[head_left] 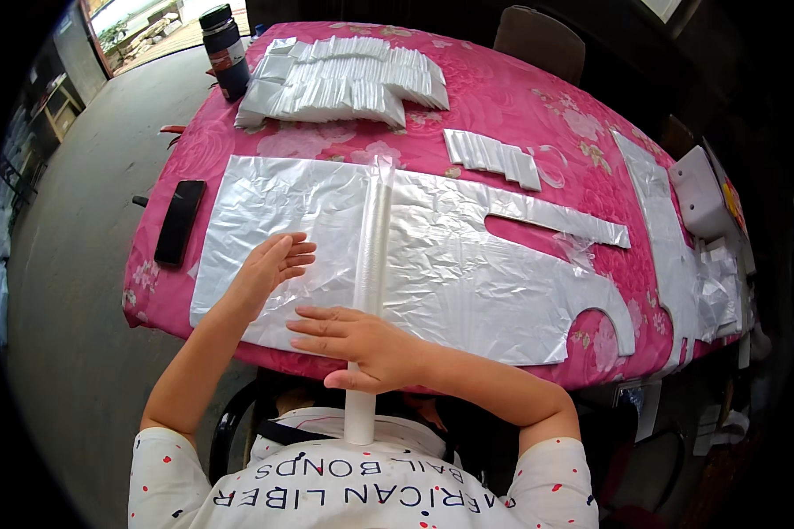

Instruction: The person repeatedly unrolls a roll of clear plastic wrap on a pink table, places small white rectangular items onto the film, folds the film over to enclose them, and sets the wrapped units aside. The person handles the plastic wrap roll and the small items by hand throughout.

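Note:
A large white plastic carrier bag [468,282] lies flat across the table, its cut-out handles toward the right. Across it runs a long roll of clear plastic film [376,220], whose bare white tube end [359,419] sticks out over the near table edge toward me. My left hand [278,264] is over the bag's left part, fingers stretched out and holding nothing. At the roll's near end, my right hand [355,346] is over the tube with its fingers extended to the left. Whether its palm touches the tube cannot be seen.
Stacks of folded white bags [344,81] sit at the far left beside a dark flask [225,53]. A smaller folded row [492,159] lies far centre. A black phone [180,223] rests left. More bags [657,220] and a white box [701,194] occupy the right side.

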